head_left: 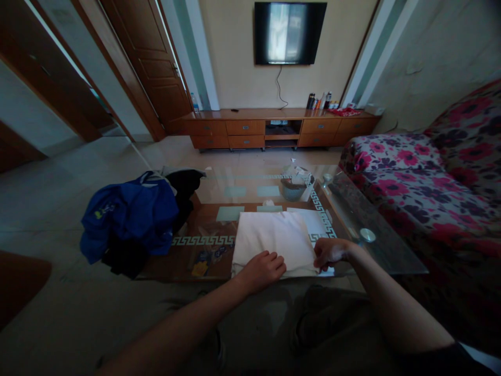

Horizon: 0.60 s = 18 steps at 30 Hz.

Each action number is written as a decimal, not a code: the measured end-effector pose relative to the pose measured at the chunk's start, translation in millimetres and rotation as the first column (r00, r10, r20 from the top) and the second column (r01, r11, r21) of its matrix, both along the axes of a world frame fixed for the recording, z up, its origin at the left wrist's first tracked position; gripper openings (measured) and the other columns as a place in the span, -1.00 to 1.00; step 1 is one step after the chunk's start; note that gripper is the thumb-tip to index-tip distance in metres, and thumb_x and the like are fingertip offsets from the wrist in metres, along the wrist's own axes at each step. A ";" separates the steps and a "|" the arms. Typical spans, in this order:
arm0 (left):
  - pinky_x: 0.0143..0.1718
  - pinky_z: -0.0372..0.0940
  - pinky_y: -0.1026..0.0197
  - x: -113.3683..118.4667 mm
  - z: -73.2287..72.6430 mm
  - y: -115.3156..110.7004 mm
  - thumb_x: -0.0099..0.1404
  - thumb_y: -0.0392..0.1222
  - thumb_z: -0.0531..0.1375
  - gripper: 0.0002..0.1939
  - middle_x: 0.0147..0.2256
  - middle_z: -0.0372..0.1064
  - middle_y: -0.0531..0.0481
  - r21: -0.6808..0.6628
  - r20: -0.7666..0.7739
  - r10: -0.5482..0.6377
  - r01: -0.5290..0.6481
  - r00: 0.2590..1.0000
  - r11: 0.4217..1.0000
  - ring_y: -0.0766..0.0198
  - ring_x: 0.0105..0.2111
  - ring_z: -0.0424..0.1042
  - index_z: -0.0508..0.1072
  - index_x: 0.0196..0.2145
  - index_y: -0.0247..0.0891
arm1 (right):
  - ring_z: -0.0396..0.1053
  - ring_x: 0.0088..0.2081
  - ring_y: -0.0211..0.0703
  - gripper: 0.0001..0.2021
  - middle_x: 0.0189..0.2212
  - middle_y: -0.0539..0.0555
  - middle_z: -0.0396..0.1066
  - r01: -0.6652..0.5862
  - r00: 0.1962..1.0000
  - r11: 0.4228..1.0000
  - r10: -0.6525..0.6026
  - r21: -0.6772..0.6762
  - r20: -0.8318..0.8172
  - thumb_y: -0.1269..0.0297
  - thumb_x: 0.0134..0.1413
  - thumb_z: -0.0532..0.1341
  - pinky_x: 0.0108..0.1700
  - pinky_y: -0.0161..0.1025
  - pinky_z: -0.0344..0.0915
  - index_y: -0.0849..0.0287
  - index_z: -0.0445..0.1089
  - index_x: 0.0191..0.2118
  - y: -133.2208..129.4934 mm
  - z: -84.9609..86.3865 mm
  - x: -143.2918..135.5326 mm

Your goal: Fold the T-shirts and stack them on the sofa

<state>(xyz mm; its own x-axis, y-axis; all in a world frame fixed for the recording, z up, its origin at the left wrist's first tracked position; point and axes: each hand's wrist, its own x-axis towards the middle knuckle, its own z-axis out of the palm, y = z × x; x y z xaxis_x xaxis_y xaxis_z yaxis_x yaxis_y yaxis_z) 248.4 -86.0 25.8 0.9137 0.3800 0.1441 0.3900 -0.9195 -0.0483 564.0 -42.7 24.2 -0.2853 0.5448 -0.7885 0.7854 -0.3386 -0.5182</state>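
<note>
While two bare forearms reach in from the bottom of the head view, one folded white cloth (pixel 274 237) lies on the near part of a glass-topped coffee table (pixel 376 245), squarely in front of the person. The left hand (pixel 263 270) lies knuckles-up on the cloth's near edge, its fingers curled down against the fabric; whether it pinches any of it cannot be told. The right hand (pixel 329 253) sits at the cloth's near right corner with the fingers bent inward onto the edge, seemingly gripping it, though the hold itself is hidden. One heap of clothes occupies the table's left end: a blue garment (pixel 129 214) on top, with dark fabric (pixel 183 188) beside and under it. One small basket (pixel 293 188) stands toward the far side of the table, holding crumpled pale bits too blurred to name. A second white sheet (pixel 315 222) pokes out from under the cloth on the right. One round metal disc (pixel 367 234) sits in the glass near the right hand. One floral sofa (pixel 422 177) runs along the right. Against the far wall stands one low wooden cabinet (pixel 282 125) bearing a cluster of bottles (pixel 319 100), and one television (pixel 289 32) hangs above it.
</note>
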 end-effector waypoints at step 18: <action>-0.10 0.26 0.03 1.6 15.3 -22.0 0.47 -0.27 0.03 -0.81 -0.08 0.37 -0.10 -0.144 -0.155 0.212 -0.234 0.965 0.961 0.06 -0.05 0.35 0.31 0.00 -0.15 | 0.51 -0.16 -0.02 -0.65 -0.31 0.22 0.58 0.335 0.826 0.621 -0.555 0.709 0.096 0.01 0.24 0.21 -0.23 -0.30 0.26 0.20 0.55 -0.35 67.7 -10.7 -32.0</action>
<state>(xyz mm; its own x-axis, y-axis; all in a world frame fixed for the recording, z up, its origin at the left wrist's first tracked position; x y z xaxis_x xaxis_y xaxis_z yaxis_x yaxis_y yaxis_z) 250.1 -108.0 41.1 0.8097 0.5842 -0.0555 0.5861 -0.8099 0.0250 531.9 25.0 13.5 0.3043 0.9329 -0.1926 0.7701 -0.3600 -0.5266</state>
